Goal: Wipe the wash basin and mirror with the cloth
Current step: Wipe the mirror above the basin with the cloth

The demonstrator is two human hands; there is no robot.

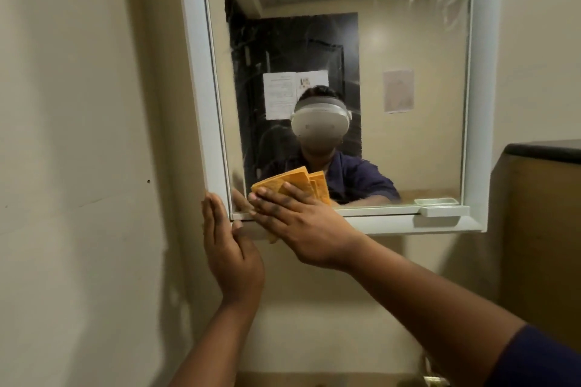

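From the head camera, a mirror in a white frame hangs on a cream wall. The right hand lies flat with its fingers straight and spread. It presses an orange cloth against the glass at the bottom left corner of the mirror. The top of the cloth sticks out above the fingers, and a small bit shows under the palm by the bottom edge of the frame. The left hand is flat too, with straight fingers pointing up. It holds nothing and rests on the bottom left corner of the frame, just beside the right hand. Smeary swirls show on the glass at the top right. A little white tray sits on the bottom ledge of the frame, on the right. A dark counter top shows at the right edge. The wash basin is not clearly seen.
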